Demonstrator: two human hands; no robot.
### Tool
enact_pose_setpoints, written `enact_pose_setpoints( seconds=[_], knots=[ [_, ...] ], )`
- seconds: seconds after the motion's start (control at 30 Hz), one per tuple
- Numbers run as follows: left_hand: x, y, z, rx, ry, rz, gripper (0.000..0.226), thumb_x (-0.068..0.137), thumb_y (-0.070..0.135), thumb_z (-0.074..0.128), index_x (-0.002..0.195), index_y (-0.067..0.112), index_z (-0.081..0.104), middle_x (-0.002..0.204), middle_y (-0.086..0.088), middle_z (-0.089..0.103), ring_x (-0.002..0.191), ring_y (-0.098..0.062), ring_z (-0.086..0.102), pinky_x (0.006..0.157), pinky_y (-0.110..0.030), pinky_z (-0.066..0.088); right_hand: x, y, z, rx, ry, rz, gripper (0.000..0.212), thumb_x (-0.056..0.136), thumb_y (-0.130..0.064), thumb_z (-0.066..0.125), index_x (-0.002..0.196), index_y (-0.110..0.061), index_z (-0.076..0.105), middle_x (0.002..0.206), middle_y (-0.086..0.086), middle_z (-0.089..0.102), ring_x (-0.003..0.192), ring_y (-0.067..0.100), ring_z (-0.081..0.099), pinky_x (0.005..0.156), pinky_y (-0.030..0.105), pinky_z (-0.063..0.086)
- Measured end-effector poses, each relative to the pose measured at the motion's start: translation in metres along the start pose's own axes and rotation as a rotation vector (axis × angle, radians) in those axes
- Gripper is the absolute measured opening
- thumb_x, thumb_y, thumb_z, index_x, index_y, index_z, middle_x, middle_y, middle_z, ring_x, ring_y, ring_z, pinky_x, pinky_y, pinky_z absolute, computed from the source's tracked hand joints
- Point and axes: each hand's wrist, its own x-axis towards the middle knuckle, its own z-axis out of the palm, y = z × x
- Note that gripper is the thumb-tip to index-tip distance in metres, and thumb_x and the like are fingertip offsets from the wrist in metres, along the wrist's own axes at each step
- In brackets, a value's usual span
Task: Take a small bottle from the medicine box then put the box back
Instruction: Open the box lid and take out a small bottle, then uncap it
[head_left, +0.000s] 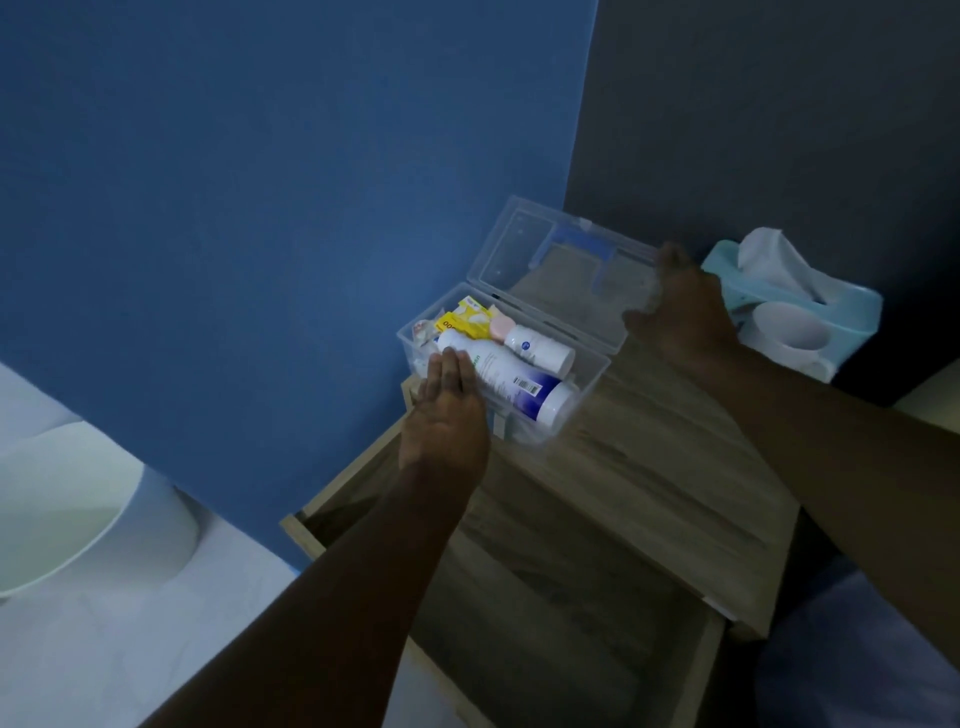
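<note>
Both forearms reach in from 6 o'clock toward the clear plastic medicine box (582, 395), which sits on the wooden worktop (675, 467) with its lid (561, 249) swung open toward 1 o'clock. The left hand (447, 415) lies flat, fingers straight and pressed together, resting on the near end of a large white bottle (509, 384) inside the box; it grips nothing. The right hand (680, 312) hovers at 2 o'clock of the box, beside the lid's far edge, fingers spread loosely and blurred; whether it touches the lid cannot be told.

The large bottle lies on its side with a dark blue band, a barcode and green lettering too blurred to read. At 12 o'clock of it lies a small bottle (535, 348), white, with a round blue mark on its label and a pale pink cap. A yellow packet (457, 322) with dark digits, unreadable, fills the box's far corner.

A pale blue tissue holder (831, 312) with white tissue standing up is at 3 o'clock of the lid, partly hidden by the right hand. An open wooden drawer (519, 597) lies at 6 o'clock of the box. A blue wall (260, 208) rises at 10 o'clock.
</note>
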Motion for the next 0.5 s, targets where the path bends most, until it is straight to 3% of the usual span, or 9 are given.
enact_pose_setpoints(
  seconds=[0.07, 0.23, 0.3, 0.37, 0.5],
  knots=[
    [0.005, -0.004, 0.008, -0.012, 0.013, 0.004, 0.076, 0.097, 0.01, 0.041, 0.154, 0.006, -0.009, 0.164, -0.012, -0.01, 0.151, -0.029, -0.007, 0.119, -0.039, 0.016, 0.005, 0.001, 0.016, 0.049, -0.017, 0.032, 0.083, 0.079, -0.02, 0.078, 0.145, 0.004, 0.032, 0.145, 0.022, 0.041, 0.126, 0.039, 0.049, 0.098, 0.039, 0.042],
    [0.001, -0.01, 0.011, 0.011, 0.026, 0.036, 0.079, 0.096, 0.012, 0.043, 0.153, 0.007, -0.011, 0.164, -0.012, -0.011, 0.151, -0.029, -0.008, 0.118, -0.04, 0.021, -0.007, -0.015, 0.027, 0.163, 0.065, 0.069, 0.074, 0.087, -0.02, 0.069, 0.15, -0.005, 0.033, 0.163, 0.017, 0.019, 0.144, 0.035, 0.032, 0.11, 0.039, 0.036],
    [0.001, -0.011, 0.01, 0.011, 0.022, 0.037, 0.08, 0.095, 0.013, 0.043, 0.153, 0.008, -0.011, 0.164, -0.012, -0.01, 0.151, -0.029, -0.008, 0.118, -0.041, 0.02, -0.009, -0.037, 0.029, 0.178, 0.127, -0.066, 0.056, 0.089, -0.02, 0.064, 0.141, -0.009, 0.047, 0.151, 0.018, 0.041, 0.133, 0.034, 0.046, 0.103, 0.039, 0.042],
    [0.001, -0.01, 0.008, 0.004, 0.02, 0.032, 0.079, 0.096, 0.013, 0.042, 0.153, 0.008, -0.011, 0.164, -0.012, -0.01, 0.151, -0.029, -0.008, 0.119, -0.041, 0.018, -0.006, -0.061, 0.029, 0.179, 0.068, -0.205, 0.043, 0.087, -0.022, 0.062, 0.128, -0.012, 0.059, 0.13, 0.014, 0.06, 0.118, 0.032, 0.057, 0.096, 0.038, 0.05],
    [0.001, -0.005, 0.009, 0.012, 0.029, 0.039, 0.077, 0.097, 0.015, 0.041, 0.153, 0.006, -0.011, 0.164, -0.013, -0.009, 0.151, -0.031, -0.007, 0.119, -0.04, 0.017, 0.002, -0.089, 0.039, 0.083, -0.159, -0.364, 0.033, 0.085, -0.029, 0.068, 0.116, -0.018, 0.07, 0.12, 0.01, 0.068, 0.11, 0.027, 0.064, 0.092, 0.038, 0.053]
  ],
)
